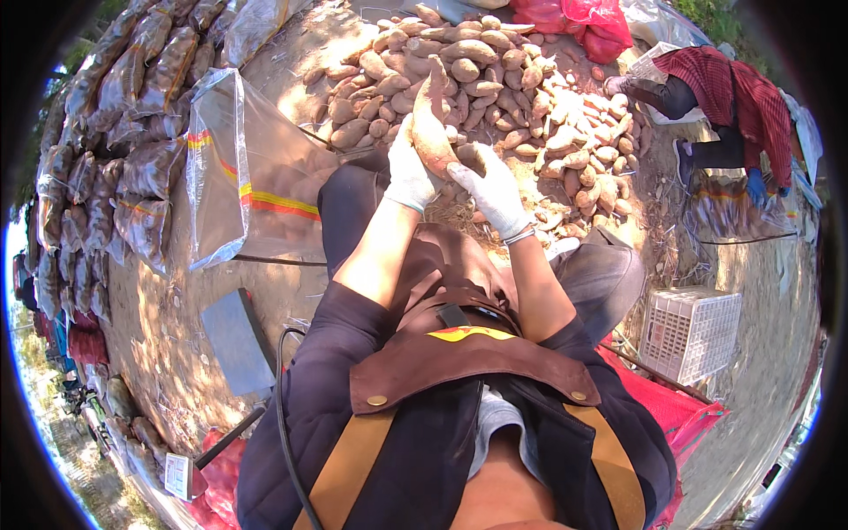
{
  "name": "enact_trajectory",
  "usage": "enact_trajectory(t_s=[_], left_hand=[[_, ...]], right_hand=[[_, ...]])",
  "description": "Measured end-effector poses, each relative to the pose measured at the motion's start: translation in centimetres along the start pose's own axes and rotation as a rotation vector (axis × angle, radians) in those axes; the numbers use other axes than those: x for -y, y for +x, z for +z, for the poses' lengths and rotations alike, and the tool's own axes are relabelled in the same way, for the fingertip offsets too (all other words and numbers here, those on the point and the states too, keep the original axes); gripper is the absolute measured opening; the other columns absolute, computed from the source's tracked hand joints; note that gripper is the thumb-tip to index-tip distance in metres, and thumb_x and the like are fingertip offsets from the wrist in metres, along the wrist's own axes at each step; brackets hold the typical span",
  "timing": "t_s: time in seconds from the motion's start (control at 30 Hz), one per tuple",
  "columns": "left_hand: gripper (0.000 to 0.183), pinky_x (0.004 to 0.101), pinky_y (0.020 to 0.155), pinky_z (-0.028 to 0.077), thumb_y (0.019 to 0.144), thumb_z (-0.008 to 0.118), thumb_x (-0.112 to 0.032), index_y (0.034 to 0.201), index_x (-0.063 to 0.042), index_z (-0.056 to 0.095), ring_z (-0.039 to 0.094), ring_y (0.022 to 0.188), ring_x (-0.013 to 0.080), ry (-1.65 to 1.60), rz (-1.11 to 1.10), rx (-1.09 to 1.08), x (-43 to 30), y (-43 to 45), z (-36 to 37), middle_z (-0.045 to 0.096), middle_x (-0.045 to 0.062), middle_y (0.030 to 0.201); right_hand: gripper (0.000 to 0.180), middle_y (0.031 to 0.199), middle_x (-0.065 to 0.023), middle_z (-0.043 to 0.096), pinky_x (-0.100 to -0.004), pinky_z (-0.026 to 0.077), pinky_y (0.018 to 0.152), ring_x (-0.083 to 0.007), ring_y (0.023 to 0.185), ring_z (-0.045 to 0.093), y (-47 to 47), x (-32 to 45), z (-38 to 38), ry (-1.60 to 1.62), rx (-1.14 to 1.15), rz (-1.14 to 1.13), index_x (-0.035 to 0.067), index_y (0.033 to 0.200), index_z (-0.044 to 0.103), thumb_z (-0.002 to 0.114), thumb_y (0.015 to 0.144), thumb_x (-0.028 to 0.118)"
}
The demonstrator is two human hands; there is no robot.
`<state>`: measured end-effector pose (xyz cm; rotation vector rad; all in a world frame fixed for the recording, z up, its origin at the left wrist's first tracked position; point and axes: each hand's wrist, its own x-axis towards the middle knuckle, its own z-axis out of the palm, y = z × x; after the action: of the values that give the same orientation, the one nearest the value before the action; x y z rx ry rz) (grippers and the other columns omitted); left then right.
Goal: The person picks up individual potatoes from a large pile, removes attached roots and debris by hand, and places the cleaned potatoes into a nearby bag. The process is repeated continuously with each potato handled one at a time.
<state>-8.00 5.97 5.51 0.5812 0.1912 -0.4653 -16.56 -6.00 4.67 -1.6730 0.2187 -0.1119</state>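
Observation:
A long sweet potato (432, 129), tapered at its top end, is held upright before me, just over the near edge of a large pile of sweet potatoes (464, 69). My left hand (407, 169), in a whitish work glove, grips it along its left side. The gloved fingertips of my right hand (490, 189) touch its lower right end, with the fingers curved and partly apart. At my left, a clear plastic bag (265, 165) with a yellow and red stripe stands with its mouth spread, and sweet potatoes show inside it.
Filled clear bags (142, 172) are stacked at far left. A platform scale (240, 343) is at lower left. A white plastic crate (689, 331) and red mesh sacking (662, 404) lie at my right. Another person (729, 112) bends over a bag at upper right. Red bags (583, 23) lie beyond the pile.

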Motion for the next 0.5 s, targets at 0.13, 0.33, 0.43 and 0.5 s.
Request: enact_trajectory(t_s=[0.13, 0.33, 0.43, 0.5], left_hand=[[0.053, 0.0444, 0.075, 0.057, 0.100, 0.041, -0.053, 0.123, -0.006, 0.055, 0.067, 0.083, 0.0320, -0.082, -0.090, 0.116, -0.7, -0.1, 0.2, 0.067, 0.017, 0.093], [0.047, 0.0407, 0.083, 0.057, 0.096, 0.061, -0.039, 0.127, -0.004, 0.057, 0.068, 0.090, 0.0269, 0.151, 0.105, 0.179, -3.4, -2.3, -0.6, 0.068, 0.013, 0.101], [0.039, 0.0309, 0.081, 0.053, 0.099, 0.061, -0.030, 0.126, -0.003, 0.056, 0.064, 0.089, 0.0162, 0.345, 0.555, 0.088, -10.0, -4.9, 1.8, 0.066, 0.007, 0.100], [0.040, 0.0313, 0.075, 0.055, 0.099, 0.061, -0.030, 0.122, 0.001, 0.054, 0.067, 0.082, 0.0192, 0.620, 0.875, -0.055, -16.5, -7.5, 3.4, 0.065, 0.011, 0.098]], right_hand=[[0.047, 0.116, -0.0147, 0.065, -0.0338, 0.051, 0.090, -0.0198, 0.104, 0.063, 0.5, -0.6, 0.1, 0.052, 0.034, -0.014, -0.002, 0.126, 0.056, 0.070, 0.090, 0.026], [0.035, 0.114, -0.0092, 0.063, -0.0351, 0.054, 0.088, -0.0194, 0.102, 0.065, 0.3, -0.3, 1.7, 0.493, 0.205, 0.048, 0.001, 0.128, 0.053, 0.053, 0.099, 0.021], [0.032, 0.117, -0.0064, 0.063, -0.0339, 0.052, 0.091, -0.0162, 0.104, 0.063, 0.8, -1.2, 0.7, 0.404, 0.137, 0.023, 0.003, 0.125, 0.058, 0.050, 0.104, 0.025], [0.029, 0.115, -0.0060, 0.064, -0.0325, 0.054, 0.088, -0.0156, 0.100, 0.063, 1.2, -2.5, -0.8, 0.432, 0.064, 0.030, 0.003, 0.123, 0.060, 0.052, 0.104, 0.023]])
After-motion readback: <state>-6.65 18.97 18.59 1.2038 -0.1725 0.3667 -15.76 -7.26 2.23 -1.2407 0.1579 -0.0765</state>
